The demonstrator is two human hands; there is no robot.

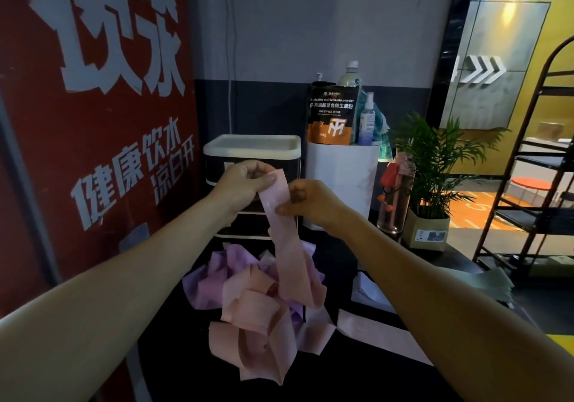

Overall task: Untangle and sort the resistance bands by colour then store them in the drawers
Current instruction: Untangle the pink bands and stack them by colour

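Step in hand: pulling one pink resistance band point(281, 234) up out of the tangle
Left hand point(245, 181): curled round the band's top end, thumb pressing it against the fingers
Right hand point(306, 199): pinches the same band a little lower, on its right edge
Pink band: hangs from both hands down into the heap, its lower end twisted among other loops
Tangled heap point(257, 302): pink and purple bands knotted together on the dark counter point(372, 370), just in front of the drawers
Separated strip point(375, 327): one pale pink band lies flat to the right of the heap, apart from it
Drawer unit point(251, 153): small, cream-topped, behind the hands; no drawer looks open
Progress: early, by my reading; most bands are unsorted, nothing visibly stored
Left to do: free the rest, split pink from purple, fill the drawers
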